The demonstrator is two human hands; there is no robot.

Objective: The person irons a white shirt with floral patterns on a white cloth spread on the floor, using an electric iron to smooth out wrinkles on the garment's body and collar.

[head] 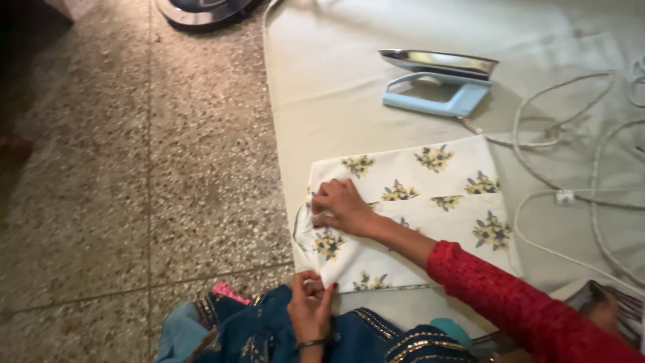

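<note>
Right hand presses flat, fingers curled, on the folded floral cloth, near its left edge. Left hand pinches that cloth's lower left corner, fingers together; the iron rests well beyond the cloth.

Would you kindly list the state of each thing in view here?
Floral cloth: folded, lying flat on the sheet.
Iron: tipped on its side, untouched.
Cord: loose, looped over the sheet.
Right hand: fingers curled, pressing the cloth's left edge.
Left hand: pinching the cloth's lower corner.
</note>
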